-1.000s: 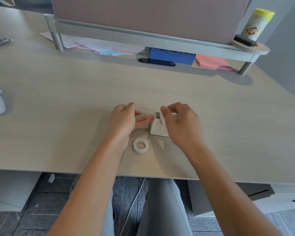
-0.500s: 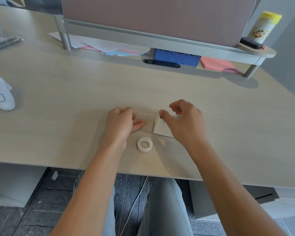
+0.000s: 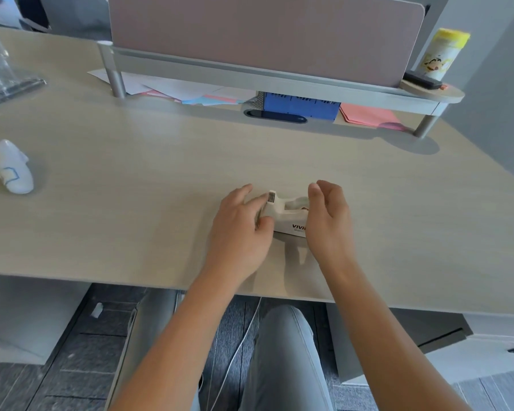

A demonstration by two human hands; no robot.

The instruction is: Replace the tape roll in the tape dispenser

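- Pale wood-grain desk [image 3: 161, 173] carries the whole workspace; a partition screen stands at its far edge.
- Left hand [image 3: 241, 229]: fingers curled against the cutter end of the tape dispenser [image 3: 288, 216]. It appears to steady the body; whether it pinches tape cannot be told.
- Right hand [image 3: 328, 223]: loosely cupped at the rear end of the dispenser, fingers apart, holding nothing visible.
- Dispenser: white, upright on the desk between the 2 hands, near the front edge. A roll appears seated in its cradle, partly hidden by the right thumb.
- Risk 1: the light dispenser may slide or tip if either hand pushes sideways without the other bracing it.
- Risk 2: fingertips rest near the serrated cutter; a slip could nick skin.
- Risk 3: a loose tape end may stick back to the roll if released.
- Surroundings: a white figurine [image 3: 11, 170] lies well apart at left; papers [image 3: 172, 90], a blue box [image 3: 300, 106] and a yellow-capped canister [image 3: 441, 54] sit at the back. Nothing obstructs the hands.
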